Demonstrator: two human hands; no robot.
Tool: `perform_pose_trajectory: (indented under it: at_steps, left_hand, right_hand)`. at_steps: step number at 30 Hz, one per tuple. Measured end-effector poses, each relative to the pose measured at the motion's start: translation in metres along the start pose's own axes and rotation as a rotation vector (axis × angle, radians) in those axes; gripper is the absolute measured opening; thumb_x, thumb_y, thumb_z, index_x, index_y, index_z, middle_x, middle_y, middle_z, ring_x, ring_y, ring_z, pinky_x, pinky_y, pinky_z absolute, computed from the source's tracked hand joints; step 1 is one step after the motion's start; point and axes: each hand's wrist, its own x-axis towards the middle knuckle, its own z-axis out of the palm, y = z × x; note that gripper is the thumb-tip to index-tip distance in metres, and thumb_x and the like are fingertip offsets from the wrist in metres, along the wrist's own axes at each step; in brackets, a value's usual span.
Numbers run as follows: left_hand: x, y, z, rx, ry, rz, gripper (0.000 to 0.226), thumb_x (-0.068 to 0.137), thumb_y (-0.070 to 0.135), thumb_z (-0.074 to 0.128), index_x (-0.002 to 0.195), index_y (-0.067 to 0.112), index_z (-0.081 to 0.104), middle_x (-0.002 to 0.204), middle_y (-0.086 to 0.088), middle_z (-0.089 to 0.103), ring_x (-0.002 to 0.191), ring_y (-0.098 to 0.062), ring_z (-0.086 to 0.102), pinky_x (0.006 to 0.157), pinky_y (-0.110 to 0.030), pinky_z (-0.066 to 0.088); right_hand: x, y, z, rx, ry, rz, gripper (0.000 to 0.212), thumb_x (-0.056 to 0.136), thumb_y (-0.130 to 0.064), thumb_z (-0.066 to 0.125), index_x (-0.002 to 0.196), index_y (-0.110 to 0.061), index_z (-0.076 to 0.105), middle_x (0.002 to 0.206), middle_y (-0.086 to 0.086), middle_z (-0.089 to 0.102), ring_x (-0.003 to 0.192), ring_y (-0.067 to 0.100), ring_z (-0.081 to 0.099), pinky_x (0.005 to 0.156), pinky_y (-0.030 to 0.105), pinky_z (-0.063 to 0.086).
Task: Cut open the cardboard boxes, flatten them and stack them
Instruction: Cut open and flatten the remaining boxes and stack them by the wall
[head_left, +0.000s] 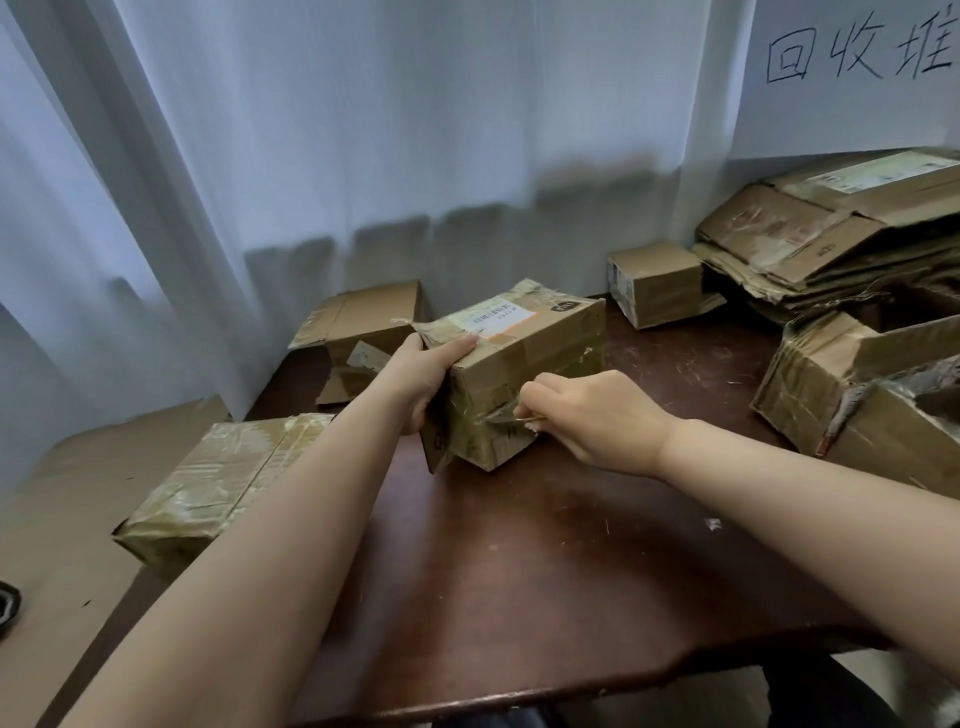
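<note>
Gripping one taped box (524, 364), two hands: left (423, 376), right (597, 415).

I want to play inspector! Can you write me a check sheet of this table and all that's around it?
Surface: dark wooden table, scuffed, small scraps on it.
Job's things: labelled box being cut with a blade; flattened stack back right.
Clutter: taped box left, opened box behind, small box, torn boxes right.
Hands: left hand grips the labelled box; right hand holds the blade, fingers curled.
Cables: nothing seen.
Surroundings: white curtain, handwritten sign.
</note>
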Motion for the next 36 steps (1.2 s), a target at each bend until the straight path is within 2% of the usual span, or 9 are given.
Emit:
perform_pose_trajectory:
  at_steps: [7, 13, 19, 21, 26, 29, 31, 33, 36]
  left_hand:
    - [0.002, 0.0, -0.001, 0.024, -0.014, -0.012, 0.058, 0.081, 0.033, 0.077, 0.13, 0.017, 0.05, 0.117, -0.005, 0.066, 0.095, -0.019, 0.067, 0.067, -0.032, 0.056]
    - [0.004, 0.002, -0.006, 0.042, -0.047, -0.046, 0.059, 0.081, 0.032, 0.077, 0.132, 0.019, 0.05, 0.115, -0.004, 0.067, 0.101, -0.022, 0.066, 0.088, -0.042, 0.055]
    - [0.001, 0.003, -0.007, 0.026, -0.049, -0.053, 0.057, 0.082, 0.03, 0.076, 0.132, 0.02, 0.049, 0.112, -0.005, 0.067, 0.096, -0.022, 0.067, 0.074, -0.036, 0.057]
    - [0.001, 0.003, -0.007, 0.035, -0.051, -0.05, 0.056, 0.083, 0.03, 0.075, 0.131, 0.019, 0.049, 0.113, -0.005, 0.066, 0.097, -0.021, 0.066, 0.076, -0.037, 0.057]
    - [0.002, 0.003, -0.009, 0.053, -0.069, -0.048, 0.059, 0.081, 0.032, 0.076, 0.132, 0.02, 0.049, 0.117, -0.006, 0.066, 0.101, -0.023, 0.066, 0.087, -0.042, 0.056]
    - [0.001, 0.003, -0.01, 0.077, -0.073, -0.038, 0.06, 0.082, 0.033, 0.076, 0.133, 0.02, 0.049, 0.116, -0.004, 0.066, 0.101, -0.021, 0.066, 0.085, -0.039, 0.056]
    - [0.001, 0.004, -0.01, 0.082, -0.081, -0.038, 0.06, 0.082, 0.033, 0.075, 0.134, 0.02, 0.049, 0.116, -0.003, 0.067, 0.1, -0.02, 0.066, 0.084, -0.038, 0.056]
    - [0.0, 0.004, -0.01, 0.084, -0.088, -0.043, 0.061, 0.082, 0.033, 0.075, 0.135, 0.02, 0.049, 0.115, -0.003, 0.067, 0.1, -0.02, 0.066, 0.083, -0.037, 0.056]
    - [-0.002, 0.005, -0.01, 0.084, -0.094, -0.047, 0.061, 0.083, 0.033, 0.075, 0.136, 0.02, 0.048, 0.116, -0.004, 0.067, 0.099, -0.02, 0.066, 0.077, -0.034, 0.056]
  right_hand:
    - [0.006, 0.0, 0.006, -0.038, 0.037, 0.023, 0.018, 0.076, -0.005, 0.068, 0.091, -0.012, 0.059, 0.073, 0.002, 0.06, 0.048, 0.027, 0.057, 0.032, 0.029, 0.039]
    - [-0.001, 0.018, 0.008, -0.115, 0.031, 0.092, 0.03, 0.064, 0.002, 0.071, 0.087, -0.014, 0.059, 0.066, 0.0, 0.06, 0.045, 0.029, 0.057, 0.033, 0.027, 0.036]
    - [0.005, 0.005, 0.012, -0.102, 0.047, 0.002, 0.023, 0.066, 0.001, 0.068, 0.084, -0.01, 0.059, 0.065, 0.001, 0.056, 0.046, 0.027, 0.055, 0.033, 0.025, 0.034]
    - [0.006, 0.006, 0.015, -0.092, 0.053, 0.013, 0.023, 0.067, 0.001, 0.067, 0.085, -0.01, 0.059, 0.065, 0.002, 0.056, 0.046, 0.028, 0.055, 0.033, 0.026, 0.035]
    - [0.002, 0.016, 0.014, -0.153, 0.054, 0.004, 0.032, 0.06, 0.004, 0.069, 0.085, -0.012, 0.056, 0.064, 0.002, 0.055, 0.044, 0.027, 0.053, 0.035, 0.022, 0.027]
    - [-0.001, 0.022, 0.013, -0.175, 0.089, -0.038, 0.033, 0.065, 0.0, 0.062, 0.088, -0.018, 0.046, 0.065, 0.001, 0.054, 0.047, 0.025, 0.055, 0.037, 0.022, 0.029]
    - [-0.004, 0.026, 0.012, -0.189, 0.097, -0.047, 0.02, 0.071, -0.006, 0.048, 0.088, -0.018, 0.045, 0.064, 0.001, 0.054, 0.048, 0.025, 0.056, 0.037, 0.023, 0.032]
    - [-0.007, 0.031, 0.011, -0.193, 0.099, -0.048, 0.019, 0.072, -0.01, 0.039, 0.086, -0.017, 0.049, 0.063, 0.001, 0.054, 0.048, 0.025, 0.056, 0.038, 0.023, 0.032]
    - [-0.012, 0.037, 0.01, -0.191, 0.086, -0.003, 0.017, 0.072, -0.008, 0.045, 0.085, -0.018, 0.049, 0.063, -0.001, 0.056, 0.051, 0.025, 0.057, 0.037, 0.025, 0.036]
